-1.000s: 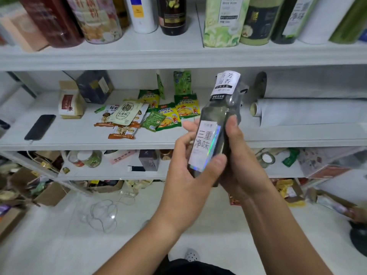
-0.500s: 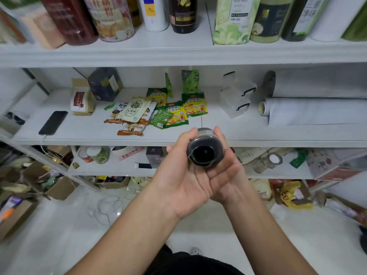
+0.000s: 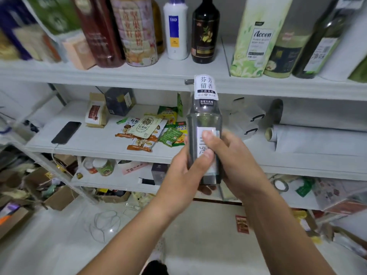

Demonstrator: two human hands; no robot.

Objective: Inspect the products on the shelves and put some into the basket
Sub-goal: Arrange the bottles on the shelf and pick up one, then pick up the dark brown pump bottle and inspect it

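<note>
I hold a clear grey bottle [image 3: 204,120] with white labels upright in front of the shelves. My left hand [image 3: 184,173] grips its lower body from the left, thumb across the front label. My right hand [image 3: 236,165] grips it from the right, thumb on the same label. The bottle's base is partly hidden by my fingers. No basket is in view.
The top shelf [image 3: 158,76] carries tall bottles and tins. The middle shelf [image 3: 89,143] holds snack packets [image 3: 147,130], a black phone [image 3: 66,132], a small bag [image 3: 95,114], a dark box [image 3: 119,101] and paper rolls [image 3: 317,139]. Cardboard boxes [image 3: 57,197] and clutter lie on the floor at left.
The bottle was upright, then tipped with its bottom toward me, and now stands upright again with its label facing me. Both hands kept hold of it.
</note>
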